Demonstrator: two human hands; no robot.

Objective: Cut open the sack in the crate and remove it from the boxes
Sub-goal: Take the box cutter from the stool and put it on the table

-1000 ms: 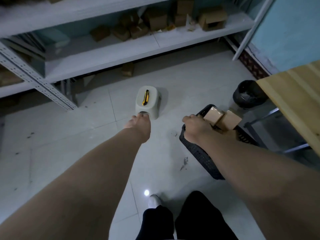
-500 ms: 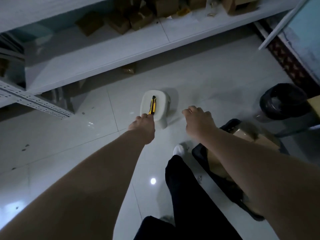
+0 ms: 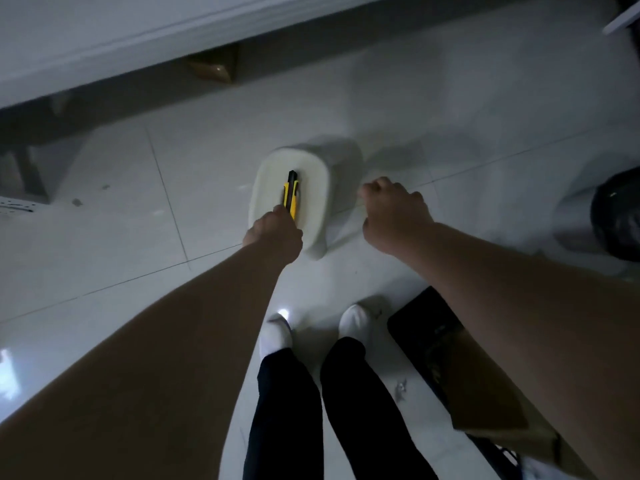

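A yellow and black utility knife [image 3: 291,194] lies on top of a small white stool [image 3: 313,168] on the tiled floor. My left hand [image 3: 273,233] reaches down over the knife's near end, with the fingers closed on it. My right hand [image 3: 394,216] hovers just right of the stool, fingers curled with nothing in them. At the lower right, partly behind my right forearm, sits the black crate [image 3: 420,323] with brown cardboard boxes [image 3: 485,393] in it. I cannot make out the sack.
My legs in dark trousers and white shoes [image 3: 275,336] stand between the stool and the crate. A white shelf unit [image 3: 104,46] runs along the top, with a small cardboard box [image 3: 213,65] under it. A black bin [image 3: 616,216] stands at the right edge.
I have stepped closer and leaned over the stool. My left hand moved from the stool's near edge onto the knife. My right hand left the crate and came up beside the stool.
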